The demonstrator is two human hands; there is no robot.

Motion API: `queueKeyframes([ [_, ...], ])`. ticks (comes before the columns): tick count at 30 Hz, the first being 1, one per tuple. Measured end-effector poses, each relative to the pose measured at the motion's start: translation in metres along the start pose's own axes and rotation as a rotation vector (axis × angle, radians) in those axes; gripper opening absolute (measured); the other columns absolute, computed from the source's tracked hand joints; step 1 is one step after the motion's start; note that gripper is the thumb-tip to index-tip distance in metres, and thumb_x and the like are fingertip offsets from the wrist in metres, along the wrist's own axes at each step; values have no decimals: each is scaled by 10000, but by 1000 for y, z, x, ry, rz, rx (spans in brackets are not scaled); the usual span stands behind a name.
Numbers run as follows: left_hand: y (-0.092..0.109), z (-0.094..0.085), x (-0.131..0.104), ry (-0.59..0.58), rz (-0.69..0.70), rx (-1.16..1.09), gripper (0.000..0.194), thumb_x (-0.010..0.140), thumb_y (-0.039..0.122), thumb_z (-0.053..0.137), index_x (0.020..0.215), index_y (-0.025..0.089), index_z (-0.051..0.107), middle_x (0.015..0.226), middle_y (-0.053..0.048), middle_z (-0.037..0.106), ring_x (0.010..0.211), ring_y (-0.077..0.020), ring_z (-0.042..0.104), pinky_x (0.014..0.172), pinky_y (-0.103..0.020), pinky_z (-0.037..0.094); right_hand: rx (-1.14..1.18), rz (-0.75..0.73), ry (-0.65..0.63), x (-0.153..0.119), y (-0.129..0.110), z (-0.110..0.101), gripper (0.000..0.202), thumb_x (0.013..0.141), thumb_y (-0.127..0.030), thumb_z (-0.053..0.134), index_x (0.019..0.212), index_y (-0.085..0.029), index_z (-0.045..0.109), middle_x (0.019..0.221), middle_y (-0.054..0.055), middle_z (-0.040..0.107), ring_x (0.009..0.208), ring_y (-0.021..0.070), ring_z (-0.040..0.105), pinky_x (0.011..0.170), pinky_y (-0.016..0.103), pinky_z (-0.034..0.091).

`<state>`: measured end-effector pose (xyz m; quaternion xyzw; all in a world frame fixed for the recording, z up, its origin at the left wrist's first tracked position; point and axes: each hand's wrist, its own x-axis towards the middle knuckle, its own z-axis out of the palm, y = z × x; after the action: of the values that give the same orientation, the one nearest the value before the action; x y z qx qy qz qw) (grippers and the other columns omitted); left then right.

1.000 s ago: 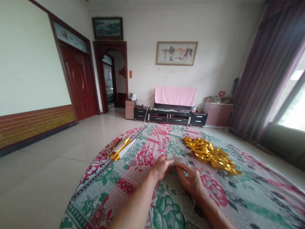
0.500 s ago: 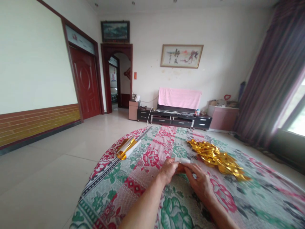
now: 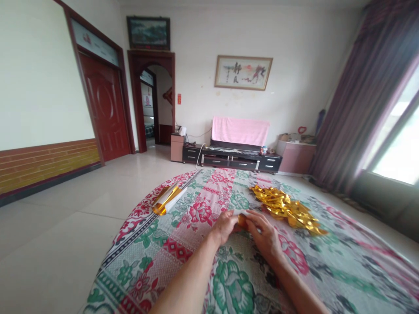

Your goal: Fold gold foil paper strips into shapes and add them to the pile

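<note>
Left hand (image 3: 225, 226) and right hand (image 3: 264, 233) both pinch a small gold foil piece (image 3: 242, 219), long axis left-right, over the floral cloth (image 3: 183, 261), near its far edge.

2 hands (image 3: 225, 226), 1 gold foil pile (image 3: 286, 208), 1 foil sheet stack (image 3: 166, 198), 1 floral cloth (image 3: 183, 257).

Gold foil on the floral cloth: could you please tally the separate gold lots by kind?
Loose heap of gold foil pieces: 1
Stack of gold sheets with white backing: 1
Small gold piece pinched between left hand and right hand: 1
Total: 3
</note>
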<state>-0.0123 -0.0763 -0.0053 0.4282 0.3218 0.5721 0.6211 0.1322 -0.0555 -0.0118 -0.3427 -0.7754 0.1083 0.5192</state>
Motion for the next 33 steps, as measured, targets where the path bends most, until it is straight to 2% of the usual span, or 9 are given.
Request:
queueKeyframes([
  [5,-2,-1,1,10,-18,12,293,651,236,551,915,181,664,719,-32,672,680,-175,601,640,-288,465,80,86,-14,-1,-4,1,188,779,-304,534,871,-195,656,936,68,660,823,184,634,717,303,545],
  [8,-1,-2,2,26,-35,22,315,661,260,546,948,190,655,737,-30,673,681,-174,602,621,-282,463,98,154,-29,0,-8,0,208,773,-305,530,914,-193,635,880,51,669,776,175,638,703,295,544],
  [14,2,-1,0,37,-15,28,429,730,479,541,968,136,641,774,-64,664,679,-173,592,594,-266,447,99,261,27,0,-12,0,346,722,-353,579,1016,-173,608,879,61,682,729,181,639,671,295,528],
  [17,0,1,-1,8,41,91,351,698,404,619,929,142,647,728,-42,655,639,-149,578,619,-255,441,137,328,3,0,-6,1,391,706,-396,592,1010,-153,618,815,56,682,659,167,622,624,279,512],
  [20,-2,3,1,80,51,126,282,690,371,620,854,144,648,674,-29,639,597,-144,568,604,-257,441,262,435,-92,5,0,2,407,706,-447,582,962,-134,630,663,22,651,552,140,575,533,247,477],
  [24,-3,1,5,215,48,154,294,696,407,600,859,165,631,715,-40,646,612,-169,583,547,-268,445,411,496,-207,20,-4,3,348,688,-460,599,821,-142,646,658,11,631,561,125,560,523,218,446],
  [27,-4,-6,8,278,95,182,297,706,424,588,862,174,621,736,-48,648,623,-177,585,531,-271,452,516,542,-223,28,-10,5,321,670,-455,619,749,-145,636,631,0,610,558,120,548,529,212,435],
  [33,-7,-10,11,310,136,205,275,723,427,567,827,174,597,702,-37,634,612,-161,583,526,-254,462,587,615,-231,24,-7,6,369,657,-492,614,786,-147,636,619,5,607,551,132,534,513,221,415],
])
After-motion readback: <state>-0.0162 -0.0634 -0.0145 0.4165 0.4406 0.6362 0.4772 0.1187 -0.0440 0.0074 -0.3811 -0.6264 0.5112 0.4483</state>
